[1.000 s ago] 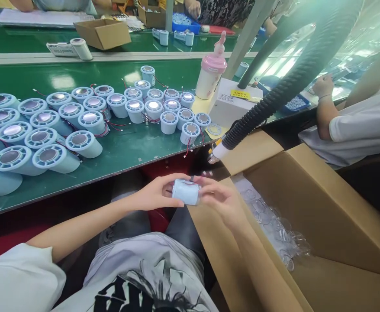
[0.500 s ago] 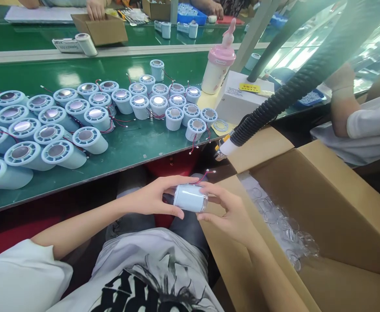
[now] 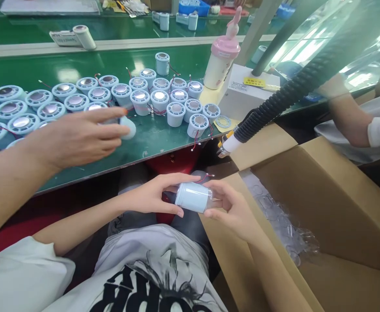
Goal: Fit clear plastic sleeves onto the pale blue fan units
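Observation:
My left hand (image 3: 151, 197) and my right hand (image 3: 232, 210) hold a pale blue cylinder part (image 3: 191, 197) between them above my lap, fingers curled round its two ends. A thin red wire (image 3: 206, 176) trails from its top. A co-worker's hand (image 3: 79, 136) reaches in from the left over the green table (image 3: 151, 143), fingers on another pale blue cylinder (image 3: 129, 126). Several more such cylinders (image 3: 164, 102), with metal discs in their tops, stand in rows on the table.
An open cardboard box (image 3: 323, 195) at my right holds clear plastic pieces (image 3: 281, 229). A black ribbed hose (image 3: 294, 91) slants down to the table edge. A pink-capped bottle (image 3: 220, 60) and a white box (image 3: 248, 91) stand behind. Another person's arm (image 3: 349, 117) rests at far right.
A co-worker's arm has come in from the left and reached a cylinder on the table. My hands keep the same cylinder, turned slightly. The view has tilted down a little.

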The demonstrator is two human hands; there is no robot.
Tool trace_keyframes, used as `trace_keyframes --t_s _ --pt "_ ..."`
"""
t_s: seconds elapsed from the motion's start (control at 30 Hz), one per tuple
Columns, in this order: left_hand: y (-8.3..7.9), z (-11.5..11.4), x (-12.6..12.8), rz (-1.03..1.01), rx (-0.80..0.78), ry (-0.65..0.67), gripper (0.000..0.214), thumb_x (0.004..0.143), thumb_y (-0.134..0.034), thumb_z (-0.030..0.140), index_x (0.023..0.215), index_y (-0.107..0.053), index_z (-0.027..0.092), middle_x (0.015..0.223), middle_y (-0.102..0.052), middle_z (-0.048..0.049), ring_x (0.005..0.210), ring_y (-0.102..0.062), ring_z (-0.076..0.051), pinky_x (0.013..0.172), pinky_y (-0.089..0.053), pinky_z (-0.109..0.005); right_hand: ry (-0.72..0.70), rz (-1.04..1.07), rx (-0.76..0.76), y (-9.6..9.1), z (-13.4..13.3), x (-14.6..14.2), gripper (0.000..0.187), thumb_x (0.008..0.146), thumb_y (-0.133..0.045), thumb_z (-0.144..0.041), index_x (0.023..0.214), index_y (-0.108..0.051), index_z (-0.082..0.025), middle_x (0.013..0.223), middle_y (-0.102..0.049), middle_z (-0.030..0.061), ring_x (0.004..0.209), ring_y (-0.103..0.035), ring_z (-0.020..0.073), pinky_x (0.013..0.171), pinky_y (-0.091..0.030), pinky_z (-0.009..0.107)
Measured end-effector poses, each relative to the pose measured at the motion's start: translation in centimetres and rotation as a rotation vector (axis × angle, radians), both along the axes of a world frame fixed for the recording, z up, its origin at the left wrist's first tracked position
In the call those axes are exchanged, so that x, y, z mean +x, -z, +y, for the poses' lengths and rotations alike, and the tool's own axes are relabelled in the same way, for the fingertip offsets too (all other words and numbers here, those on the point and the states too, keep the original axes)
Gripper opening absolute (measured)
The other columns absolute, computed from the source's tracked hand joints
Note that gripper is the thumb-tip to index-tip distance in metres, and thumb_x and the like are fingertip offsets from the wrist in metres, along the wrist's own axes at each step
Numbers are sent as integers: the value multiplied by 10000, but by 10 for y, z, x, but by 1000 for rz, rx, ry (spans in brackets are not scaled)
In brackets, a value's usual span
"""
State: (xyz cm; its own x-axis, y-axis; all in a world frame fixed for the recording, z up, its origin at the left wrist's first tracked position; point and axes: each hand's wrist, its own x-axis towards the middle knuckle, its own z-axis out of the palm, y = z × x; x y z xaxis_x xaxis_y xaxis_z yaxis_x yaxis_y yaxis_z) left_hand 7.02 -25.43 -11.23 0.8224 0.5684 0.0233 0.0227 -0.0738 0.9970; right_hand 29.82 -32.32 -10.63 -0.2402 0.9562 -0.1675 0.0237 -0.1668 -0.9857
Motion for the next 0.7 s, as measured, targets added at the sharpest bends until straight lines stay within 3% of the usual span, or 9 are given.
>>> trace_keyframes --t_s 0.17,0.47,0.7 --pt "1 -1 -2 17 -14 -6 739 716 -754 208 1383 -446 286 1440 -458 -111 1289 -477 -266 1021 -451 -373 8 63 -76 0 2 -2 455 702 -759 -339 1084 -541 -221 1019 -673 68 887 -650 200 692 -549 292" --pt "-1 1 -2 24 -50 3 738 708 -758 198 1377 -455 267 1427 -468 -115 1285 -477 -271 1042 -436 -391 86 195 -273 10 3 -7 435 716 -710 -474 1002 -518 -208 773 -654 1 610 -661 150 554 -571 278" --pt "-3 0 -1 -1 -64 15 721 717 -749 175 1372 -463 269 1425 -470 -109 1288 -473 -261 1048 -427 -372 49 221 -428 9 2 -12 512 726 -614 -647 916 -477 -192 603 -652 -11 492 -651 140 433 -499 192"
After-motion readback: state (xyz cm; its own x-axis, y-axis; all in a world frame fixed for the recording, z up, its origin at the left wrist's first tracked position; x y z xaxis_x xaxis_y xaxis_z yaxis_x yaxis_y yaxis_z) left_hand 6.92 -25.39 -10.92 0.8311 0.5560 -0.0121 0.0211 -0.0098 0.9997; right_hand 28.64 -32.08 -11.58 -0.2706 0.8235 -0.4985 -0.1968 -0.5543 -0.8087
